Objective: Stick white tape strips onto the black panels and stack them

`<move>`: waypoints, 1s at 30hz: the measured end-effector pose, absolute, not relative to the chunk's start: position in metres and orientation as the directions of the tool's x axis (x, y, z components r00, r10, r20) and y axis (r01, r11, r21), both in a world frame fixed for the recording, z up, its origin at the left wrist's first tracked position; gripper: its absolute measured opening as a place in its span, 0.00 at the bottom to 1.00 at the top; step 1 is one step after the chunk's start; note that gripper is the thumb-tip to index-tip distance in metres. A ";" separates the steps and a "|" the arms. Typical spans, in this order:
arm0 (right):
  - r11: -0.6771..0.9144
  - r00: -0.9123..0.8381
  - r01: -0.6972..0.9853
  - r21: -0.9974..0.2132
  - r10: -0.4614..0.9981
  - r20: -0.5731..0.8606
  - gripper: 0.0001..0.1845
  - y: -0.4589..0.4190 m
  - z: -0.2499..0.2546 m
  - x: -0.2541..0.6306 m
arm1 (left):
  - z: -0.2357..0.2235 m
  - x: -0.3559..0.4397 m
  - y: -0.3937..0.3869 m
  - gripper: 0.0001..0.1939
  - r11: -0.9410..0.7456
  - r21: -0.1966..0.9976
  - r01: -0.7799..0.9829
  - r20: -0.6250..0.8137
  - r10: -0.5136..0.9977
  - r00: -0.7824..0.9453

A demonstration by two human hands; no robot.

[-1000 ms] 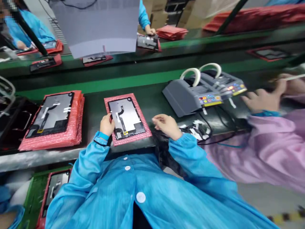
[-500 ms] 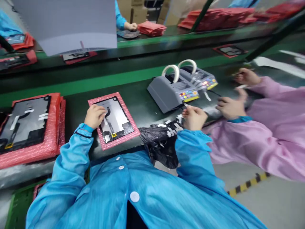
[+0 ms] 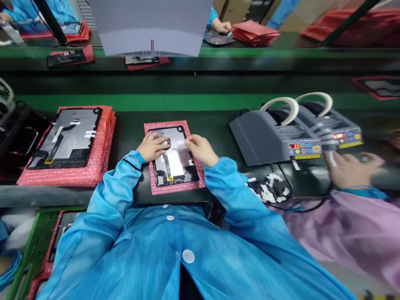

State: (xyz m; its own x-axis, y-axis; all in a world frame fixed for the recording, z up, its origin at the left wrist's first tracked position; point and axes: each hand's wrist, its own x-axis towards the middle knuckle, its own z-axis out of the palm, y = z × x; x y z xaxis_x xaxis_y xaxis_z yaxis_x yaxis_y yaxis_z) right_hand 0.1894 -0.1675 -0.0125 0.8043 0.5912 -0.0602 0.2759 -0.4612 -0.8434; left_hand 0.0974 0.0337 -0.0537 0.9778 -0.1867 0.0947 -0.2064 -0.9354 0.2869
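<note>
A tablet screen panel [image 3: 175, 160], its grey back facing up, lies on a pink bubble-wrap bag [image 3: 156, 191] in front of me. My left hand [image 3: 153, 146] rests on the panel's left side, fingers extended near the top of a dark flex cable [image 3: 168, 162]. Over the panel's upper right edge is my right hand [image 3: 203, 150], thumb and fingers pinched on a small white piece of tape [image 3: 181, 144], which is blurred. Whether the tape touches the panel I cannot tell.
Left of me, another panel [image 3: 70, 129] lies on stacked red bubble-wrap bags [image 3: 108, 146]. Two grey tape dispensers [image 3: 262, 137] stand to the right, near tape scraps on black plastic [image 3: 268, 189]. A co-worker's hand [image 3: 350, 168] is beside them. A monitor [image 3: 153, 25] hangs ahead.
My right hand has moved left from the tape dispenser to the panel, carrying the tape. My left hand stays on the panel. The view has swung left.
</note>
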 end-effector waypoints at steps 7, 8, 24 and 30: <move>-0.688 0.714 0.435 -0.581 0.656 -0.244 0.10 -0.112 -0.021 0.203 | -0.054 0.095 0.031 0.19 -0.938 0.294 -0.181 0.070 -0.168 0.983; -0.707 0.717 0.447 -0.548 0.650 -0.254 0.11 -0.111 -0.020 0.203 | -0.054 0.096 0.031 0.19 -0.937 0.297 -0.182 0.073 -0.167 0.983; -0.791 0.743 0.549 -0.269 0.609 -0.277 0.15 -0.104 -0.005 0.194 | -0.052 0.094 0.026 0.23 -0.946 0.285 -0.153 0.088 -0.133 0.987; -0.840 0.853 0.446 -0.309 0.503 -0.136 0.14 -0.142 0.003 0.201 | -0.049 0.094 0.024 0.22 -0.950 0.241 -0.198 0.115 -0.175 0.978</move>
